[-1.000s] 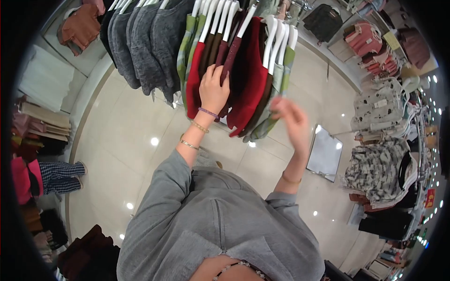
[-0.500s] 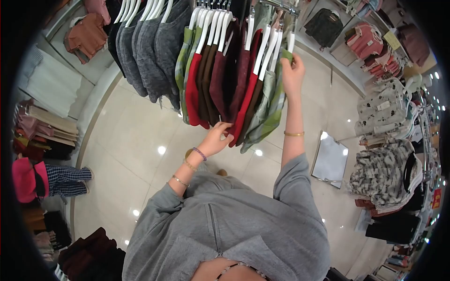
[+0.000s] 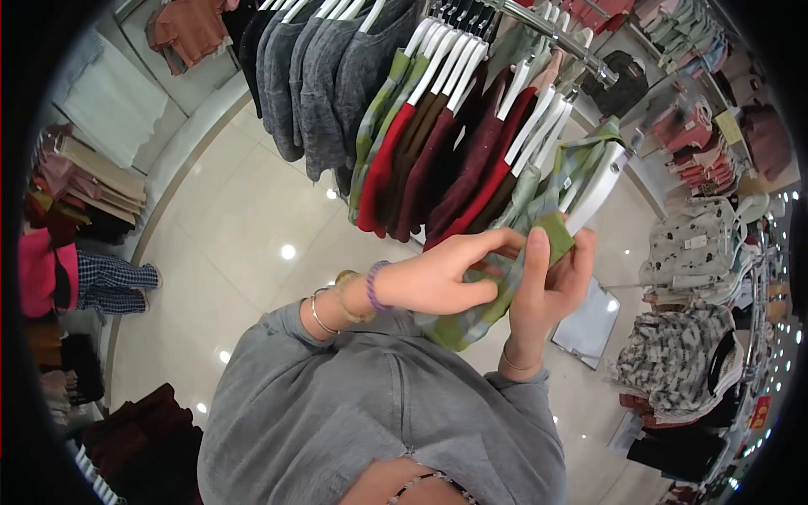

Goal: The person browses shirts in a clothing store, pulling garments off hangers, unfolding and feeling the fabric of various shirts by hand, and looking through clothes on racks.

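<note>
A green and pale blue checked shirt (image 3: pixel 459 331) on a white hanger (image 3: pixel 599 192) is pulled out at the right end of the rack, in front of my body. My right hand (image 3: pixel 547 290) pinches its green shoulder edge between thumb and fingers, beside the hanger's end. My left hand (image 3: pixel 433 273) reaches across from the left, thumb and fingers curled at the shirt's fabric; part of its fingertips is hidden. Just behind my hands hang red (image 3: pixel 376 198), brown and maroon (image 3: pixel 425 181) garments on white hangers.
A metal rail (image 3: pixel 560 38) carries the garments, with grey tops (image 3: pixel 324 105) at its left. A mirror-like panel (image 3: pixel 587 324) stands on the floor at the right. Clothes racks (image 3: pixel 686 353) line the right side. A person in checked trousers (image 3: pixel 109 282) is at the left.
My right hand has drawn the checked shirt out from the rail's end, toward me. My left hand has left the hems of the hanging garments and moved right to this shirt.
</note>
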Demonstrator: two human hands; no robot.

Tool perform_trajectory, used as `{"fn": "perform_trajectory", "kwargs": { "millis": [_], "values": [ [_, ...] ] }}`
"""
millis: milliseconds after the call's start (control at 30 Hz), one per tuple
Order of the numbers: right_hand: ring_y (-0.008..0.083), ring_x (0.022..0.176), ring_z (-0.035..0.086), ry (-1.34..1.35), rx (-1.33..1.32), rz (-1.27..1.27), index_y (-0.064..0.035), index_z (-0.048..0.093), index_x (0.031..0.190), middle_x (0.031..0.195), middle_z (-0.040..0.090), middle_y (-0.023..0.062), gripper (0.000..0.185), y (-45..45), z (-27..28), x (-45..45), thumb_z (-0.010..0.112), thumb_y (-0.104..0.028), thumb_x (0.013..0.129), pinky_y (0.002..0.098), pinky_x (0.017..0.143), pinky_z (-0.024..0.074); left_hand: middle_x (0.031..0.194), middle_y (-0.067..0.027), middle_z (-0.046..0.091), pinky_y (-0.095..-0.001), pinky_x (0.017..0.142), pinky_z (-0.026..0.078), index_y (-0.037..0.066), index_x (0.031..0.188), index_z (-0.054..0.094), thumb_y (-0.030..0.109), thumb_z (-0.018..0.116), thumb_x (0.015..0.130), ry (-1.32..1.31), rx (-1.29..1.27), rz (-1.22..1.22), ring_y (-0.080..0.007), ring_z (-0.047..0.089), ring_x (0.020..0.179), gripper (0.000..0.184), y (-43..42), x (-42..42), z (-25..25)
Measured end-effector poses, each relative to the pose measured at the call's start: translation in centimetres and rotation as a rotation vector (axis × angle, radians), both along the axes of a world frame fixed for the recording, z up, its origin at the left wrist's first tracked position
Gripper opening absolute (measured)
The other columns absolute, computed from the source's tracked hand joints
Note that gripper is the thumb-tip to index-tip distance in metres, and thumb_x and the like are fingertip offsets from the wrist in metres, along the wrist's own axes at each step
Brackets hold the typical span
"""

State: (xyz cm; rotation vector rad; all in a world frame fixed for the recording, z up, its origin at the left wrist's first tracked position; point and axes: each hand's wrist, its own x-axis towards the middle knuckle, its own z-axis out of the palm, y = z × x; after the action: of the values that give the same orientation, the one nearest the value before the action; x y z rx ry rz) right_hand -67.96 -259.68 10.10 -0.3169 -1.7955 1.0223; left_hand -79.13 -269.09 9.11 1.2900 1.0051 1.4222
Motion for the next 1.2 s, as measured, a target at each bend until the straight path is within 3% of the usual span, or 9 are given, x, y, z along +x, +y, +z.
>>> {"fn": "perform_trajectory", "kwargs": {
  "millis": [133,300,400,533,600,700,833,1000,1200],
  "values": [
    [0.0108,0.082,0.048,0.026,-0.015,-0.006,0.0056,0.047,0.108,0.095,0.042,0.0063,0.026,-1.3,-0.9,-0.6,0.054,0.004,0.084,0.0217,0.071,0.0388,0.135,-0.0133,0.034,-0.0358,0.1,0.035,0.001,0.137,0.023,0.001,0.058,0.073,-0.021,0.157,-0.142,-0.0244,0.038,0.124,0.073,-2.2,-1.3,0.9],
    [0.0174,0.091,0.051,-0.131,-0.16,0.048,0.0059,0.052,0.112,0.105,0.049,0.0112,0.034,-3.4,1.4,-0.9,0.061,-0.012,0.084,0.0296,0.08,0.0418,0.09,-0.0234,0.056,-0.0351,0.07,0.047,-0.001,0.123,0.038,-0.004,0.045,0.068,0.292,0.067,0.247,-0.0357,0.059,0.081,0.055,-3.1,-2.9,0.9],
    [0.0247,0.101,0.05,-0.209,0.698,-0.588,0.0046,0.052,0.114,0.115,0.05,0.0155,0.044,-1.2,3.6,-0.8,0.066,-0.018,0.079,0.0363,0.09,0.0384,0.089,-0.021,0.058,-0.0336,0.07,0.047,-0.001,0.12,0.042,-0.006,0.044,0.068,0.261,0.122,0.123,-0.0347,0.06,0.079,0.052,-3.9,-6.7,0.4],
    [0.0296,0.1,0.05,-0.324,0.426,-0.372,0.0048,0.055,0.108,0.108,0.056,0.0166,0.06,0.6,5.6,-0.1,0.079,-0.025,0.061,0.0383,0.088,0.0382,0.088,-0.0167,0.06,-0.0314,0.072,0.047,-0.001,0.112,0.05,-0.008,0.042,0.066,0.298,-0.004,-0.188,-0.0311,0.061,0.077,0.047,-6.1,-12.3,1.0],
    [0.0255,0.088,0.055,-0.737,0.323,-0.004,0.0045,0.057,0.1,0.094,0.059,0.0146,0.047,0.8,5.5,2.0,0.078,-0.017,0.065,0.034,0.076,0.0426,0.084,-0.0151,0.06,-0.0302,0.07,0.047,-0.003,0.106,0.054,-0.007,0.046,0.066,0.359,-0.003,-0.182,-0.0254,0.062,0.078,0.041,-6.7,-14.6,0.9],
    [0.0126,0.073,0.055,-0.785,-0.059,0.298,0.0035,0.057,0.097,0.083,0.058,0.0089,0.028,-1.2,5.9,0.7,0.07,-0.003,0.074,0.0243,0.065,0.0417,0.087,-0.0145,0.062,-0.0311,0.075,0.047,-0.003,0.102,0.058,-0.005,0.05,0.064,0.46,0.103,-0.095,-0.024,0.062,0.084,0.038,-6.2,-17.2,-0.2],
    [0.0121,0.084,0.056,-0.561,-0.759,0.173,0.0038,0.05,0.113,0.097,0.059,0.0049,0.041,-3.4,6.5,0.2,0.063,0.004,0.074,0.0218,0.072,0.0428,0.124,-0.0145,0.048,-0.0379,0.102,0.031,0.002,0.113,0.055,0.015,0.071,0.067,0.55,0.286,0.12,-0.0273,0.042,0.121,0.051,-3.7,-21.0,0.4],
    [0.0212,0.093,0.059,-0.253,-0.941,0.05,0.014,0.039,0.123,0.109,0.057,0.0184,0.059,-6.0,7.4,0.2,0.058,0.002,0.068,0.0277,0.082,0.0443,0.122,-0.0185,0.045,-0.0339,0.099,0.033,-0.002,0.123,0.043,0.024,0.063,0.083,0.428,0.186,0.744,-0.0307,0.043,0.115,0.053,1.9,-24.2,-5.1],
    [0.0224,0.084,0.061,-0.151,-0.914,0.034,0.0188,0.041,0.117,0.1,0.06,0.0218,0.057,-7.6,7.9,0.8,0.061,0.0,0.067,0.0273,0.076,0.0461,0.136,-0.0279,0.032,-0.0358,0.102,0.031,-0.006,0.138,0.016,0.027,0.059,0.085,0.474,0.169,0.798,-0.0354,0.034,0.127,0.075,6.9,-20.1,-8.6]
  ]
}}
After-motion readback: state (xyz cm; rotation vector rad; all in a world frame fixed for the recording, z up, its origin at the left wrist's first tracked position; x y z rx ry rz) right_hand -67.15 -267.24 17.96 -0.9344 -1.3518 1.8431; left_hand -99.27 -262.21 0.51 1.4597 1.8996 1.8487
